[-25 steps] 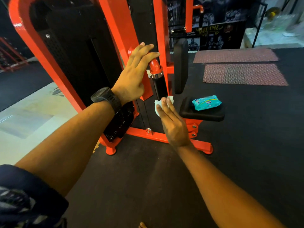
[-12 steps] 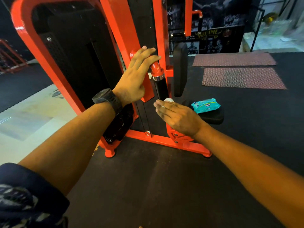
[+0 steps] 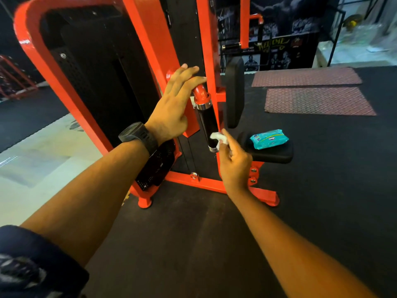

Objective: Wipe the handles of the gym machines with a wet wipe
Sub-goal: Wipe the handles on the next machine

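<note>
An orange gym machine (image 3: pixel 150 50) stands in front of me with a black handle (image 3: pixel 208 123) hanging upright from an orange tube. My left hand (image 3: pixel 174 106), a black watch on its wrist, rests with straight fingers on the orange tube just above the handle. My right hand (image 3: pixel 234 162) pinches a crumpled white wet wipe (image 3: pixel 218 138) and holds it against the handle's lower end.
A teal pack of wipes (image 3: pixel 269 138) lies on the machine's black seat pad (image 3: pixel 277 157). An upright black back pad (image 3: pixel 234 93) stands behind the handle. Two red patterned mats (image 3: pixel 318 102) lie on the dark rubber floor to the right. Pale floor lies left.
My right hand swept across the handle's lower end with the wipe, turning from flat-fingered to a pinch. The left hand stayed on the orange tube.
</note>
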`<action>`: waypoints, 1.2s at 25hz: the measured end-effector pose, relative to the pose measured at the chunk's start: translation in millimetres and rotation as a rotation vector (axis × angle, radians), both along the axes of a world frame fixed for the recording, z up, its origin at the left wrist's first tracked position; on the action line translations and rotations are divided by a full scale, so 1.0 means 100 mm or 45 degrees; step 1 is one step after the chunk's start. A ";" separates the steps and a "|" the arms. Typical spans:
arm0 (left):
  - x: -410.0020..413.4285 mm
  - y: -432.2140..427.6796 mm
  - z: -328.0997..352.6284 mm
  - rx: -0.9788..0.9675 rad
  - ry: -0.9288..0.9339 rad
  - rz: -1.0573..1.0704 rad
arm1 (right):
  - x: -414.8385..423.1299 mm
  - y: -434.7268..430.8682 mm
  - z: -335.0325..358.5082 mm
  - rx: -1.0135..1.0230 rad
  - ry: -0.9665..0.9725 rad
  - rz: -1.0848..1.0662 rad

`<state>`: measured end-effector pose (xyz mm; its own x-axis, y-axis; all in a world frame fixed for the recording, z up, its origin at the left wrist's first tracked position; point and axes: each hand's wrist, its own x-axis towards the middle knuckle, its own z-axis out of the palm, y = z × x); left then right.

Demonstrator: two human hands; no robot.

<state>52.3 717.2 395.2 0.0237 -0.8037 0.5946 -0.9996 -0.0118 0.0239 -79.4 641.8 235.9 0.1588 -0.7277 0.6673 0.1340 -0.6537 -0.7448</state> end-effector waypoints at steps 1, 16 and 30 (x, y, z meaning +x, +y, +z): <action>0.00 0.00 0.00 0.004 0.001 0.005 | 0.04 0.01 0.04 0.174 -0.027 -0.013; -0.01 0.02 0.03 0.031 0.007 0.063 | 0.00 -0.14 0.29 0.184 0.074 0.126; -0.05 0.09 0.08 0.120 -0.023 0.050 | 0.05 -0.10 0.03 -0.603 0.014 0.007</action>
